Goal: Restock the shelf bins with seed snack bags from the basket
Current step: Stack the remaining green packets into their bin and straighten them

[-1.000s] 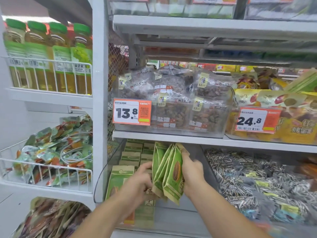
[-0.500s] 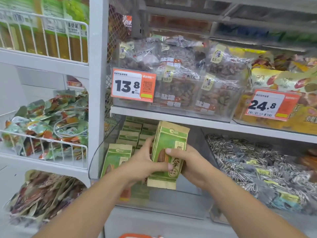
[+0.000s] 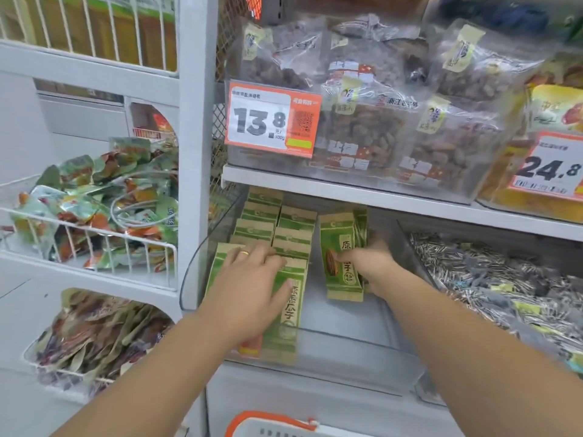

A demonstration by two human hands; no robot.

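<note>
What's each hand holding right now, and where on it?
Right hand grips the upright green seed bags by their right side. Left hand rests flat on the stocked bags, holding nothing.

A single head-worn view looks forward and down from close in front of a shop shelf (image 3: 347, 192). It faces the clear bin (image 3: 362, 351) on the lower shelf, near enough that both forearms fill the lower frame. Wide-angle bending curves the edges. A basket rim (image 3: 271, 421) shows at the bottom edge, directly below.
</note>
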